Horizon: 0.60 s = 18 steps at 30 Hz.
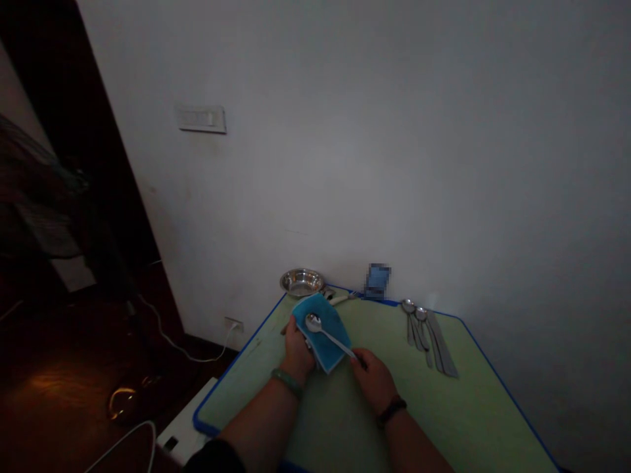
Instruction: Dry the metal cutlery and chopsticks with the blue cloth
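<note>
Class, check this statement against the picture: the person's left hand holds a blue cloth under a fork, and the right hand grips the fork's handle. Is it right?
Not quite: the head view shows a spoon, not a fork. The left hand holds a blue cloth under a spoon, and the right hand grips the spoon's handle.

left hand [298,351] cupped under blue cloth [331,345], steel spoon [313,322] lying on cloth, right hand [374,380] at end of its handle. green table [473,394], blue edging. steel bowl [302,282] just past far left corner; more spoons [408,306] and table knife [442,345] near far edge, right of hands.
</note>
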Tool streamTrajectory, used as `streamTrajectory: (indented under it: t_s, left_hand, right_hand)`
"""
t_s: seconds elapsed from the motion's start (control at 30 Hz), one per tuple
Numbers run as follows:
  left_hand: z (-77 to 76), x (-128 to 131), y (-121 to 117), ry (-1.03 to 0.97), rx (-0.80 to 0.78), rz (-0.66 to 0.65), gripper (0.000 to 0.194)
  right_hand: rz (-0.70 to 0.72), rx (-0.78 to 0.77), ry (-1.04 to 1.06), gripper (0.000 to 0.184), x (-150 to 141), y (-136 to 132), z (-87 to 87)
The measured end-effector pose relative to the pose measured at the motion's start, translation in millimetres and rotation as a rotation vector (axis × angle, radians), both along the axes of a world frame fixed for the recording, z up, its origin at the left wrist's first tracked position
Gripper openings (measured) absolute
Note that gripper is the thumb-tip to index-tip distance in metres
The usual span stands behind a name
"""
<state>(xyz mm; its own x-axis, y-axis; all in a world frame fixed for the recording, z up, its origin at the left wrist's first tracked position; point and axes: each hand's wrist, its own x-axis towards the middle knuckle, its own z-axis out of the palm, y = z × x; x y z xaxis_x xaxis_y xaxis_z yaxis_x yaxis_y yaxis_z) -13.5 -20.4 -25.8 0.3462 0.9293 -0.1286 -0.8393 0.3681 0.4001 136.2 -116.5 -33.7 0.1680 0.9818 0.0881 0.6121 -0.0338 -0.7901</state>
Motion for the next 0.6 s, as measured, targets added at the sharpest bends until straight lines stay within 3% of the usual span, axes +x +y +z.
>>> streamTrajectory:
  t_s: [0.17, 0.37, 0.6]
  left_hand:
    - [6.5, 0.5, -5.4, 0.017, -0.020, -0.049, 0.053]
    - [10.6, 0.8, -8.1, 0.035, -0.034, -0.003, 0.046]
    - [10.8, 1.1, -9.7, 0.076, -0.070, -0.030, 0.053]
  right_hand:
    - [-0.023, -0.023, -0.031, 0.028, -1.2, 0.5, -0.7]
    - [-0.047, -0.022, -0.033, 0.025, -1.5, -0.7, -0.8]
    - [-0.060, -0.020, -0.013, 0.026, -2.1, -2.0, 2.5]
